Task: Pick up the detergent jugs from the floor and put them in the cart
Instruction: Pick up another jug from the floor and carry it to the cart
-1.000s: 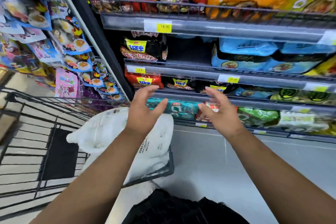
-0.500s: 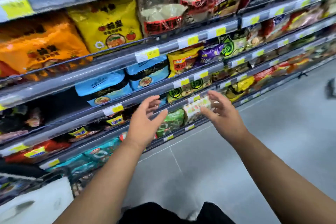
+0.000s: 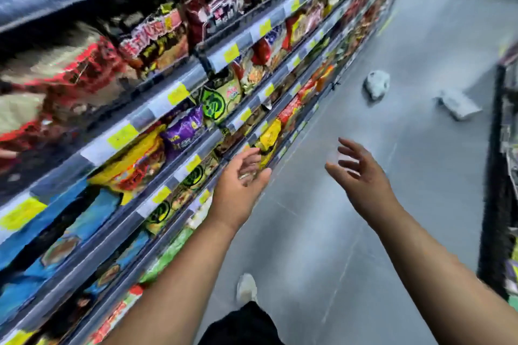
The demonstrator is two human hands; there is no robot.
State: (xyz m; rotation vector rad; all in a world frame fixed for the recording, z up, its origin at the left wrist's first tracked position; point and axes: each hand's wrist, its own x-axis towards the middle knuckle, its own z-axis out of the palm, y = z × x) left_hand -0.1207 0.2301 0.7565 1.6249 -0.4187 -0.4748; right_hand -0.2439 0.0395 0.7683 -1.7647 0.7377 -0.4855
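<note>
Two white detergent packs lie on the grey aisle floor far ahead: a rounded one (image 3: 377,87) and a flatter one (image 3: 457,105) to its right. My left hand (image 3: 241,185) is raised in front of me beside the shelf edge, fingers relaxed and holding nothing. My right hand (image 3: 361,176) hovers over the floor with its fingers spread, also holding nothing. Both hands are well short of the packs. The cart is out of view. The picture is blurred by motion.
Long shelves (image 3: 173,126) packed with bright snack bags and yellow price tags run along the left. A dark shelf unit (image 3: 501,176) borders the aisle on the right. My white shoe (image 3: 246,287) is on the floor below.
My view has swung right, away from the cart and down the aisle, bringing the two white packs on the floor into sight. Both hands stay raised and hold nothing.
</note>
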